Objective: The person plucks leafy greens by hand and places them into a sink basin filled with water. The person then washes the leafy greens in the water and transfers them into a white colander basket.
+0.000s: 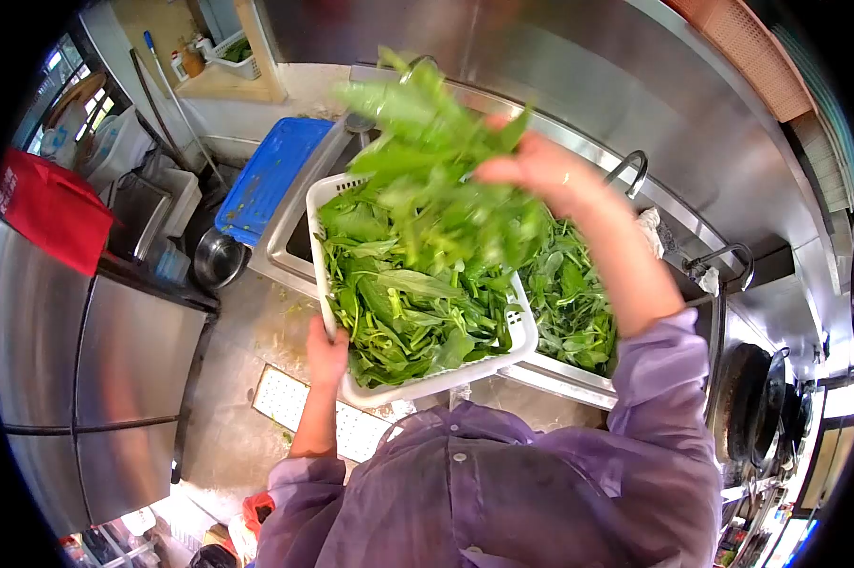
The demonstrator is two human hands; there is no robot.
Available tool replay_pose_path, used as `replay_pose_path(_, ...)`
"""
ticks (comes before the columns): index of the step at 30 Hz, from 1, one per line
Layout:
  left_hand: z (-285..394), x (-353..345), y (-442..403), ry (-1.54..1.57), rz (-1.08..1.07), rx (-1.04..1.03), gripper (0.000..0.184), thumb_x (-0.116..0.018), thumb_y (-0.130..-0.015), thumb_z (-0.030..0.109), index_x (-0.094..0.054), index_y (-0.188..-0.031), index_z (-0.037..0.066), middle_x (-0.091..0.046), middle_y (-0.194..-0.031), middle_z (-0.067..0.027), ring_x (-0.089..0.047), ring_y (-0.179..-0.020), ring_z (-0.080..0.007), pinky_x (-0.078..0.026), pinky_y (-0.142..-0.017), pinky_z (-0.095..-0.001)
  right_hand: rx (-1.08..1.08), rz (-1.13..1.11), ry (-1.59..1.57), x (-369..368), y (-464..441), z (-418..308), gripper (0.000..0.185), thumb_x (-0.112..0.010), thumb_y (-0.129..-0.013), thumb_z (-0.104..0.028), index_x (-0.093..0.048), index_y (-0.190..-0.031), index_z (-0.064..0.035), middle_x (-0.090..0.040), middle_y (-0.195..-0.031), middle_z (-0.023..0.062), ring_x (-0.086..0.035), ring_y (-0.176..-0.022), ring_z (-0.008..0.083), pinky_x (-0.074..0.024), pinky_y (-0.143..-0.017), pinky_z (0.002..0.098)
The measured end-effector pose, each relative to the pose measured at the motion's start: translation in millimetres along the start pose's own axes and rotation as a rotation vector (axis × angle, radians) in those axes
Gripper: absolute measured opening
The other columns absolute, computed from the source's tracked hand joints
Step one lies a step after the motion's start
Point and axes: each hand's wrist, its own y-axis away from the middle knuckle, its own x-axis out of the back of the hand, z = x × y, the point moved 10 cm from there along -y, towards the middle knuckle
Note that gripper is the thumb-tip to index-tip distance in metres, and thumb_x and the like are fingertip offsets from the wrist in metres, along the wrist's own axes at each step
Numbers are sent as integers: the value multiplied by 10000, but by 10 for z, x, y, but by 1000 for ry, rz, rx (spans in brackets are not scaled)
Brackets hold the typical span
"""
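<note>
My left hand (pixel 328 352) grips the near left rim of a white plastic basket (pixel 427 383), its fingers wrapped over the edge. Cut leafy greens (pixel 408 317) fill the basket, which sits tilted over the sink. Above it, my right hand (pixel 531 170) is closed around a large bunch of leafy greens (pixel 436 170), blurred by motion. Part of that bunch hangs down over the basket's far side, hiding the rim there. More greens (pixel 569 303) lie in the sink basin to the right of the basket.
Two curved faucets (pixel 632 170) stand along the steel back wall. At the left of the sink rests a blue plastic lid or board (pixel 271 180), with a metal pot (pixel 220 257) near it on the floor. A steel cabinet (pixel 124 350) stands further left; dark woks (pixel 753 402) hang at right.
</note>
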Motion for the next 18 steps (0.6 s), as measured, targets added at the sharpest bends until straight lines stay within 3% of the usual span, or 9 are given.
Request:
replay_pose_path(1,-23,-2,-4,-4,-1,3,235,-523,-719,79,-461,-932,1,-538,-756,-163,-522,-660,-242,-428,-638,-334,68,-46,19,-297,-48,202,642,-628,-670,-200,-355,-1226,-31,-525,-1069,179,-488,-1024,232,-382,-904,324)
replay_pose_path(2,-53,-19,-13,-3,-15,21,238,-518,-725,68,-457,-945,0,-539,-760,-153,-520,-659,-228,-429,-636,-325,-77,-183,34,-674,-123,627,647,-612,-688,-223,-336,-1239,-24,-462,-1140,209,-459,-1061,261,-374,-915,317)
replay_pose_path(3,-82,-41,-20,-4,-32,41,243,-513,-731,57,-453,-959,-1,-540,-764,-143,-519,-658,-214,-429,-635,-317,-118,-93,465,-870,-140,978,727,-619,-705,-293,-255,-1297,-80,-327,-1277,189,-461,-1067,264,-354,-925,384)
replay_pose_path(6,-112,-91,-32,206,-25,-32,251,-495,-749,26,-444,-993,0,-540,-791,-122,-516,-691,-182,-430,-647,-292,-433,-275,520,-1301,344,1205,736,-614,-717,-338,-240,-1302,-95,-281,-1305,209,-436,-1100,321,-365,-914,421)
replay_pose_path(8,-162,-85,-37,171,-47,-8,258,-488,-756,15,-439,-1009,0,-540,-816,-111,-513,-723,-170,-428,-662,-280,-127,-112,816,-1192,400,968,748,-610,-720,-360,-219,-1312,-125,-261,-1319,204,-448,-1079,350,-389,-894,407)
replay_pose_path(12,-7,-127,3,216,-105,-4,229,-477,-773,-7,-442,-999,-8,-520,-902,-82,-491,-810,-143,-415,-715,-256,117,116,467,-351,737,826,617,-606,-709,-360,-358,-1231,-144,-385,-1251,165,-527,-968,329,-443,-832,349)
replay_pose_path(14,-17,-150,-2,232,-109,15,207,-475,-781,-2,-440,-985,-1,-515,-886,-74,-480,-809,-136,-404,-731,-254,-28,336,332,334,816,1410,451,-583,-746,-270,-452,-1161,-147,-489,-1169,120,-537,-976,265,-448,-826,321)
replay_pose_path(16,-104,-120,-11,193,-106,24,197,-477,-786,4,-438,-979,1,-511,-887,-68,-475,-809,-134,-398,-741,-255,-420,474,414,966,1007,2612,454,-555,-785,-294,-439,-1190,-125,-514,-1134,145,-537,-984,262,-438,-839,332)
replay_pose_path(18,-97,-130,-4,201,-116,29,202,-485,-796,15,-431,-991,5,-502,-894,-57,-467,-806,-132,-395,-737,-257,-759,519,594,1403,1455,3980,750,-585,-707,-494,-286,-1293,-133,-342,-1277,188,-408,-1117,347,-381,-902,401)
